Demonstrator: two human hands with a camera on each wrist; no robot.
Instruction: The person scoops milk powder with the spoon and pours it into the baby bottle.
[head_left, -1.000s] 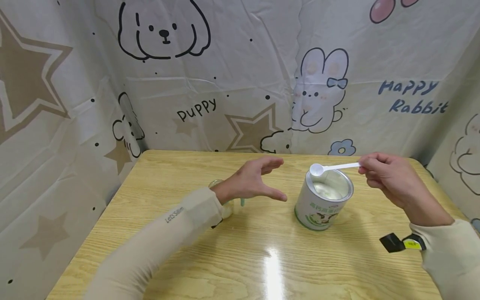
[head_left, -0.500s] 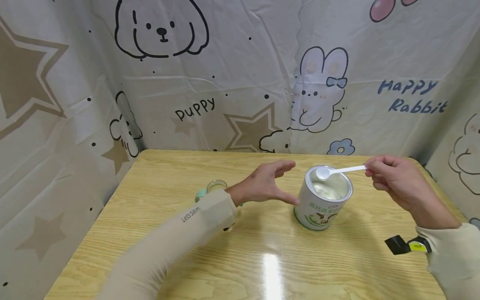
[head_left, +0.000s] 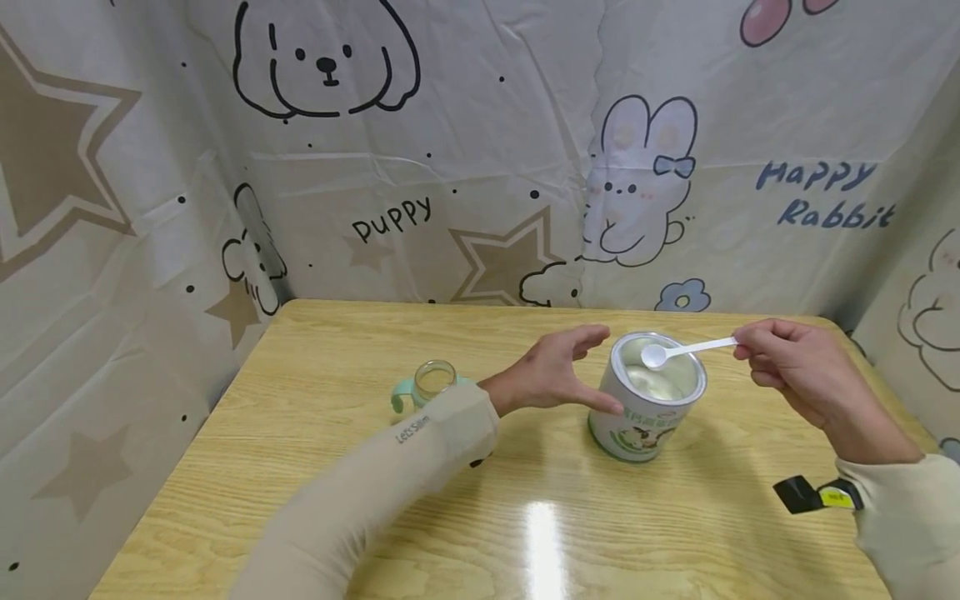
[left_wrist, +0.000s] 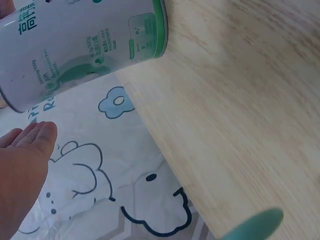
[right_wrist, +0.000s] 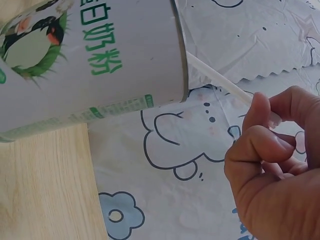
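A white milk powder can with green print stands upright and lidless on the right half of the table, pale powder inside. My right hand pinches the handle end of a white measuring scoop, whose round bowl is over the can's mouth. The right wrist view shows thumb and forefinger on the handle, with the bowl hidden behind the can. My left hand is spread with thumb and fingers apart at the can's left side, the thumb overlapping its wall. In the left wrist view the fingers lie close to the can.
Behind my left sleeve stands an open clear bottle with mint-green handles, partly hidden by the forearm. The wooden table ends at a printed cloth hanging behind it and along the sides.
My left hand has moved right, up to the can, uncovering more of the bottle. My right hand has shifted slightly right and down, bringing the scoop's bowl from the can's rim over its opening.
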